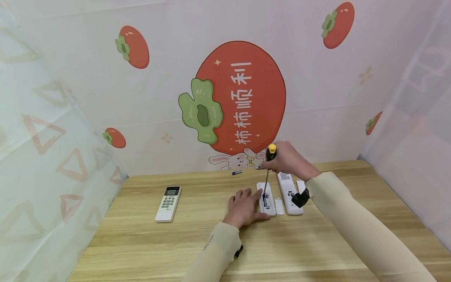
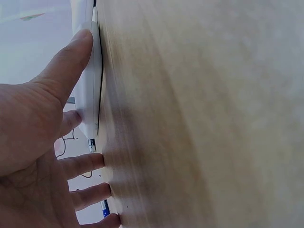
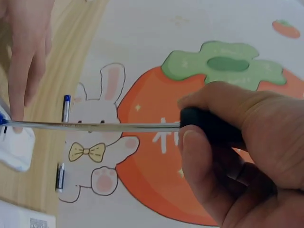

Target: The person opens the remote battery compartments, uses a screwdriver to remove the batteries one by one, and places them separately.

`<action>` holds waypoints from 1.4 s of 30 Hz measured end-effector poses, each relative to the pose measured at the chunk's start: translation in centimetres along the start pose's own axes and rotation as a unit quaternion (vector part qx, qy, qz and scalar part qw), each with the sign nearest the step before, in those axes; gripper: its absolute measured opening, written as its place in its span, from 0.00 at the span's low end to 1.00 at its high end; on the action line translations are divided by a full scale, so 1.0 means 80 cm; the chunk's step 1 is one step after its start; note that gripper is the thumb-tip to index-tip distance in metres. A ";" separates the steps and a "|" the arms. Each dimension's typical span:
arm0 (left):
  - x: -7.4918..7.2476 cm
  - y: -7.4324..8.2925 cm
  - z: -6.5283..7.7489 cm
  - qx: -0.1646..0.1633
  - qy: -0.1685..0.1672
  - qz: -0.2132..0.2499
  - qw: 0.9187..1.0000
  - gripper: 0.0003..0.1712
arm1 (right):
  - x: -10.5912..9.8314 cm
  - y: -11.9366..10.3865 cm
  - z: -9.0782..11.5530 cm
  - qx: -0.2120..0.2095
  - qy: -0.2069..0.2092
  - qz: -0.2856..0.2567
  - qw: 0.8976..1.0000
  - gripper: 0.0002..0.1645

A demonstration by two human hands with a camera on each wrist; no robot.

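Note:
My right hand (image 1: 287, 158) grips the black handle, capped in yellow, of a screwdriver (image 1: 266, 182). Its long metal shaft points down into the open battery compartment of a white remote control (image 1: 260, 187), which lies face down. A blue battery (image 1: 264, 200) shows in that compartment, at the shaft's tip. With fingers spread, my left hand (image 1: 242, 207) steadies this remote: the thumb touches its near end and the index finger its left side. The other left fingertips rest on the table in the left wrist view. A battery cover (image 1: 279, 206) lies right beside the remote.
A longer white remote (image 1: 289, 196) lies face down at right, another cover (image 1: 301, 186) beside it. Two loose batteries, one blue (image 1: 237, 172) and one dark (image 3: 60, 176), lie by the back wall. A third remote (image 1: 168, 204) lies face up at left on the wooden table (image 1: 141, 250).

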State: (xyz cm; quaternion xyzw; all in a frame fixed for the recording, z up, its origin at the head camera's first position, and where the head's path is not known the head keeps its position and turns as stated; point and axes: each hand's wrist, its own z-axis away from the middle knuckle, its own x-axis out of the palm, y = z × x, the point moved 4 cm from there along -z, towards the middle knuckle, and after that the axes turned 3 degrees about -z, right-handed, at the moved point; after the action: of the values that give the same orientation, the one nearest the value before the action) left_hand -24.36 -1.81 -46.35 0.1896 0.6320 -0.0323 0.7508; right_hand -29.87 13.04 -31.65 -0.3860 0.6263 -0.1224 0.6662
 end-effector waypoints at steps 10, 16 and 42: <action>0.002 0.000 -0.002 -0.001 0.006 -0.005 1.000 0.50 | 0.000 0.005 -0.026 0.030 0.000 -0.010 0.999 0.12; 0.001 0.001 -0.003 0.001 0.011 -0.012 1.000 0.49 | 0.002 -0.002 -0.032 0.046 -0.006 -0.017 0.999 0.12; 0.001 0.002 -0.002 -0.005 0.014 -0.009 1.000 0.49 | 0.007 0.000 -0.046 0.065 -0.006 -0.032 0.997 0.20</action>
State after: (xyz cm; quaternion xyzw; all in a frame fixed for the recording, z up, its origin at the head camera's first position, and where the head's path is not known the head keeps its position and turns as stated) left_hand -24.48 -1.60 -46.41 0.1804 0.6441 -0.0332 0.7426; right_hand -33.19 11.32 -31.79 -0.3623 0.6005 -0.1818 0.6893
